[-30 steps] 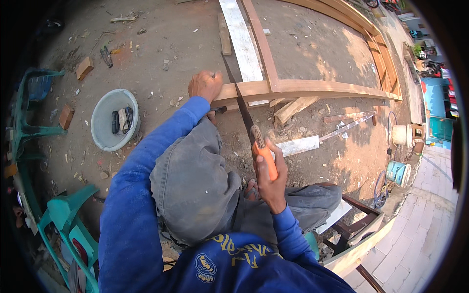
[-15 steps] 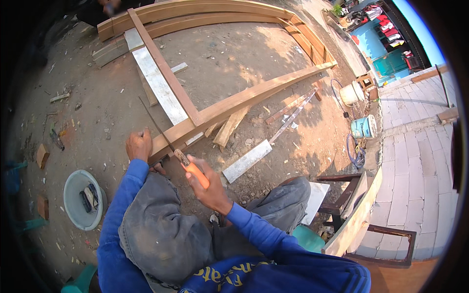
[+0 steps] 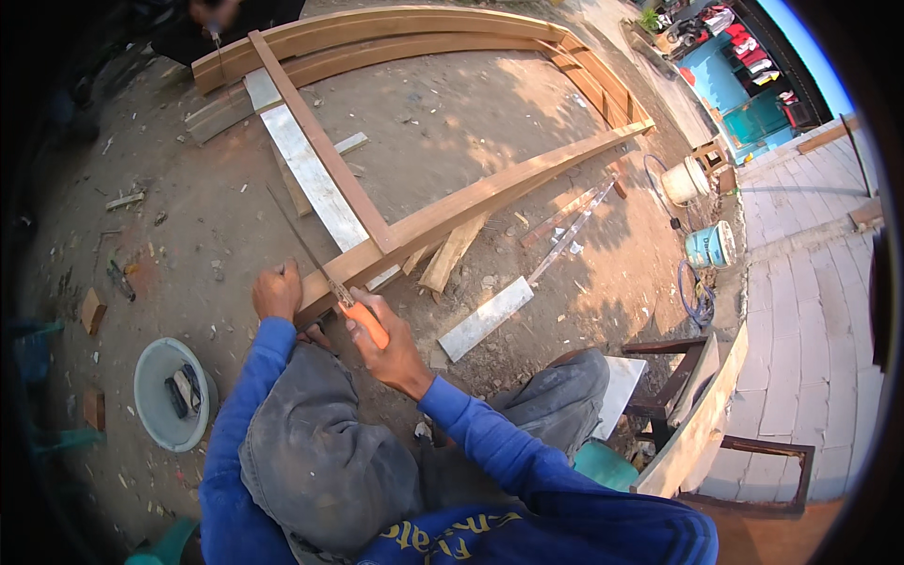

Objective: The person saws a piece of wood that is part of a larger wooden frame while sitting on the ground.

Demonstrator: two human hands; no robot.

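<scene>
My right hand (image 3: 394, 350) is wrapped round the orange handle of a handsaw (image 3: 365, 324). The saw's thin blade lies across the near end of a brown wooden beam (image 3: 443, 214) and points away to the left. Closed on that beam's end, left of the blade, is my left hand (image 3: 277, 292). The beam belongs to a large wooden frame with long side pieces, and a crosspiece (image 3: 320, 141) meets it just beyond the saw. A pale board (image 3: 314, 174) lies along the crosspiece.
On the dirt at left stands a grey bucket (image 3: 141, 400) with tools in it. A pale plank (image 3: 485, 318) and wood scraps lie right of the beam. Two paint buckets (image 3: 709, 247) stand near the block wall (image 3: 800, 330). Another person's blurred hand (image 3: 215, 13) is at the far left.
My right hand has pushed the saw a little forward and left across the beam. The left hand keeps its hold. The whole view has shifted slightly.
</scene>
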